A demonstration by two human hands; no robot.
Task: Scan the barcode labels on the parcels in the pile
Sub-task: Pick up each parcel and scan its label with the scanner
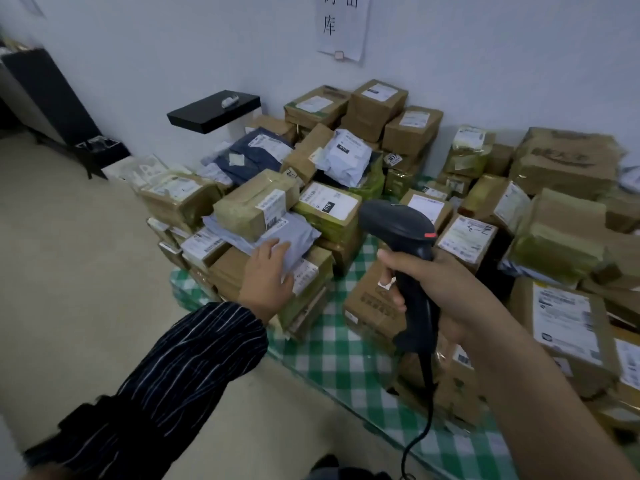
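A black scanner [403, 230] is gripped by the right hand [450, 284], fingers wrapped round its handle, its head aimed away from the hand at the parcels [329, 211]. The left hand [266, 277] is laid flat, fingers straight, on a grey bag [294, 233] just ahead of it. A taped box [251, 202] is set on the bag's far end. The sealed parcels are piled on a checked cloth [346, 362] beneath both hands.

Single view, worn on the head. It looks forward and down, close over the parcel pile [329, 209] by the wall [485, 64].
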